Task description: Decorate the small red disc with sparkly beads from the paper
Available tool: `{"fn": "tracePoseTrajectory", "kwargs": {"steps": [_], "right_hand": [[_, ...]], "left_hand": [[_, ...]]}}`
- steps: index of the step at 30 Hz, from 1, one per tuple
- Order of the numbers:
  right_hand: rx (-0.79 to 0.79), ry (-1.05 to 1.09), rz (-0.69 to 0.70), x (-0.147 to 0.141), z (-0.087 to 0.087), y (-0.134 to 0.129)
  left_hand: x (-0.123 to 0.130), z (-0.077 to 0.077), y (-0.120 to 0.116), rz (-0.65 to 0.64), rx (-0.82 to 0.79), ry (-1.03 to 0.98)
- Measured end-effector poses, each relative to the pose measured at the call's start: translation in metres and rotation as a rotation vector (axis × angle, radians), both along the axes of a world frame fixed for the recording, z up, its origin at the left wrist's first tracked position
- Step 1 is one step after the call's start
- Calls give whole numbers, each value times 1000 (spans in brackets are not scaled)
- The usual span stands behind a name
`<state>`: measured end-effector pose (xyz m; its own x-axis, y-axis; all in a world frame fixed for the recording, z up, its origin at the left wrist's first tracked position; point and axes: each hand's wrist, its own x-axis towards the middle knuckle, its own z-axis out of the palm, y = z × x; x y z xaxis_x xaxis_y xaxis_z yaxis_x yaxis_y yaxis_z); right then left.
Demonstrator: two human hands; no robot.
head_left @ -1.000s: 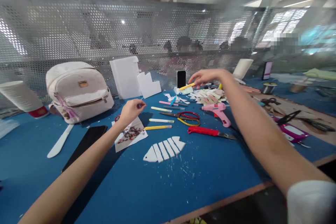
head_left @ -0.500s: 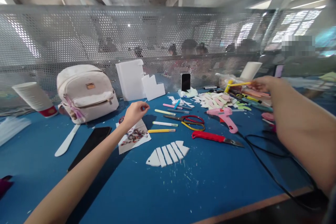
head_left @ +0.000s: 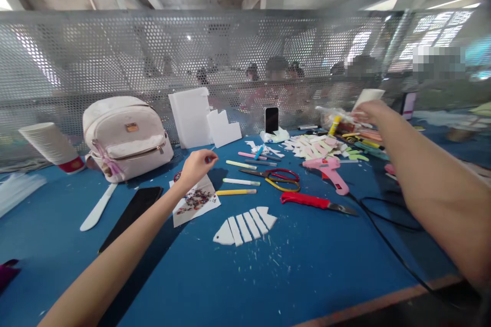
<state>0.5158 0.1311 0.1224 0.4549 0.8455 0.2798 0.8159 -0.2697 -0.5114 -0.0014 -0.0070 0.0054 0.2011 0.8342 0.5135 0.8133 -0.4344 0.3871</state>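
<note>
My left hand (head_left: 198,164) hovers above a white paper sheet (head_left: 203,207) scattered with small dark and reddish bits. Its thumb and fingers are curled together in a pinch; whatever they hold, if anything, is too small to make out. Far to the right, my right hand (head_left: 367,112) reaches over a heap of markers (head_left: 370,142) beside a clear plastic bag (head_left: 337,115). Its fingertips are hard to make out there. Nearer me lies a white foam fish (head_left: 245,226), cut into several strips, its head piece marked with a dark eye dot.
Around the middle lie loose pens (head_left: 241,182), scissors (head_left: 282,178), a red-handled knife (head_left: 318,201) with its blade bare, and a pink glue gun (head_left: 328,168) trailing a black cord. A backpack (head_left: 126,138), paper cups (head_left: 51,145) and a dark phone (head_left: 132,214) stand or lie left.
My right hand held a yellow marker out over the heap; now that marker appears lower, among the others, and the hand has moved slightly left and up. My left hand stays put.
</note>
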Motion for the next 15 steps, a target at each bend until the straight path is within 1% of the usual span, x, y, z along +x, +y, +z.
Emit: {"fn": "tracePoseTrajectory", "kwargs": {"steps": [3,5,7,8,9,10,12,13,15], "right_hand": [[32,41,193,-35,28,1],[9,34,351,-64,43,-2],[-99,12,540,-96,48,-5],[-192,-4,619,-113,45,-7],[-309,-25,687,-129,38,-9],[-442,-52,723,-145,28,-10],[-658,-121,733,-172,-2,-13],[-731,-161,718,-184,-19,-14],[-822,-232,686,-199,-51,-16]], "left_hand": [[-1,0,0,5,4,-6],[-1,0,0,7,6,-9],[-2,1,0,11,9,-10],[-2,1,-1,12,11,-10],[-2,2,-1,14,13,-9],[-2,2,-1,15,14,-8],[-1,3,-1,16,17,-4],[0,4,-1,17,18,0],[1,5,-2,18,20,7]]}}
